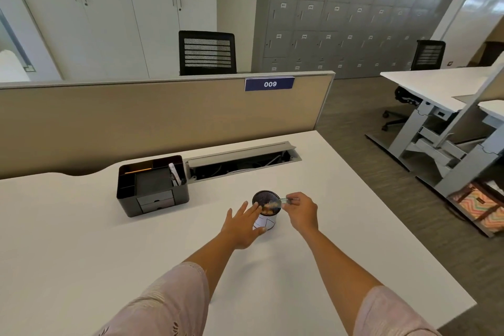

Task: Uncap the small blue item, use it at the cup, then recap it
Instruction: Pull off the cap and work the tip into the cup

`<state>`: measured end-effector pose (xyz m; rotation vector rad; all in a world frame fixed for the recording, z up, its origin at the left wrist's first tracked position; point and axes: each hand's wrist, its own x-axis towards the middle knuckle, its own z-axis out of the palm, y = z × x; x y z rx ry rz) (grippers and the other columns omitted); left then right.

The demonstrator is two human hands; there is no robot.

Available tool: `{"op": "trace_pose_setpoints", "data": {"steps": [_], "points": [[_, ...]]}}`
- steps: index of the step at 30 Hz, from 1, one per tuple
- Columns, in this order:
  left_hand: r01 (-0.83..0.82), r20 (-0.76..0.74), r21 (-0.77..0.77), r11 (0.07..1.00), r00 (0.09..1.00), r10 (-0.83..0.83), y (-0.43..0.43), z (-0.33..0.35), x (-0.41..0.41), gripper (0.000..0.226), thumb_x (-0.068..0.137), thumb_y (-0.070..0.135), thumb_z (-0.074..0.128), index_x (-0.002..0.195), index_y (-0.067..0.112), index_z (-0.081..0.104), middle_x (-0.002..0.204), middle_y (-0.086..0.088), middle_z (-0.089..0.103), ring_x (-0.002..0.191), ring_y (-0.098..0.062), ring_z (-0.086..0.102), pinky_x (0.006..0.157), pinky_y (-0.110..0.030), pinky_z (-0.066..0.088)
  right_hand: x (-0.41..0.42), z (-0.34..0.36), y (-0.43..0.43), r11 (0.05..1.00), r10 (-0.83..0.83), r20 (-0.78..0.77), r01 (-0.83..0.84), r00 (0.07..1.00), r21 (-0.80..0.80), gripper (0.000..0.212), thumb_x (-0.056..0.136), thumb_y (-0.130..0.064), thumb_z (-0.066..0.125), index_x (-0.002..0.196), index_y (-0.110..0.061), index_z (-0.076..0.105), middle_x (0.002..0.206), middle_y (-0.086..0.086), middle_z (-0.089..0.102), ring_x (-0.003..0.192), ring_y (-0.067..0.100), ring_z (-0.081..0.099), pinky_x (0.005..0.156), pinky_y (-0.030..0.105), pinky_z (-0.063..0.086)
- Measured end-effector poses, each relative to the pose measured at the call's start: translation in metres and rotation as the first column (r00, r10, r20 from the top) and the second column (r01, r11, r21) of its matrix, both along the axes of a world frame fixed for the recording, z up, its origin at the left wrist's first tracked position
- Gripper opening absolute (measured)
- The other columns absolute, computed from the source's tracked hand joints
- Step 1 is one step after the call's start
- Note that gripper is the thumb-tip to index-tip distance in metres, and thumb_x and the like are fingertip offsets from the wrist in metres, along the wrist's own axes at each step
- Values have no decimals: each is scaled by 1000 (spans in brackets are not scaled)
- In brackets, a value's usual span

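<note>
The white desk (313,267) carries a black organiser (152,185) well left of the cup (266,211). The left hand (242,224), fingers spread, rests against the cup, likely steadying it. The right hand (301,211) pinches the small blue item (283,201) over the cup's rim, apparently for use inside.
</note>
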<state>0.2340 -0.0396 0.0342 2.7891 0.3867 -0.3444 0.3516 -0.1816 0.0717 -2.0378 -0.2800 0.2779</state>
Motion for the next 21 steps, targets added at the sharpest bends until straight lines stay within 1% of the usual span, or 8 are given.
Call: {"op": "trace_pose_setpoints", "data": {"steps": [4, 8, 12, 15, 18, 21], "points": [[10, -26, 34, 999, 1000, -10, 1, -3, -1, 71, 97, 58, 24, 153, 24, -3, 162, 7, -7, 149, -20, -9, 118, -55, 2, -3, -1, 0, 995, 86, 74, -81, 994, -63, 23, 83, -2, 69, 106, -6, 66, 102, 12, 69, 89, 19, 63, 74, 23, 48], [22, -37, 48, 999, 999, -20, 0, -4, -3, 72, 97, 57, 26, 153, 25, -6, 162, 7, -9, 149, -20, -10, 118, -56, 3, -4, 0, 1, 983, 150, 130, -133, 980, -127, 21, 86, -4, 67, 106, -10, 65, 101, 9, 69, 88, 20, 65, 74, 26, 51], [29, -56, 68, 997, 998, -26, 0, -3, -1, 73, 97, 57, 27, 153, 24, -6, 162, 7, -10, 149, -21, -11, 117, -57, 3, -4, -1, 0, 938, 257, 147, -209, 955, -277, 19, 84, -2, 69, 100, -12, 66, 98, 11, 71, 81, 23, 66, 70, 34, 56], [39, -66, 81, 996, 997, -33, 0, -1, 0, 73, 97, 57, 28, 153, 24, -6, 162, 6, -10, 148, -21, -12, 117, -58, 2, -4, 2, 1, 944, 237, 202, -176, 950, -280, 18, 86, -3, 68, 102, -12, 65, 97, 8, 69, 77, 22, 64, 65, 30, 53], [39, -70, 83, 996, 997, -33, -1, -1, -1, 75, 97, 57, 29, 153, 24, -8, 162, 6, -11, 148, -21, -13, 117, -58, 2, -3, 3, 2, 921, 285, 200, -209, 938, -330, 19, 85, -5, 69, 102, -13, 65, 99, 10, 71, 80, 24, 66, 68, 33, 55], [40, -71, 86, 996, 997, -34, -1, -2, -1, 76, 97, 57, 30, 152, 23, -9, 162, 6, -12, 148, -21, -13, 117, -58, 2, -6, 3, 1, 917, 275, 229, -183, 934, -354, 21, 87, -8, 68, 106, -15, 64, 104, 9, 72, 85, 25, 68, 69, 30, 54]]}}
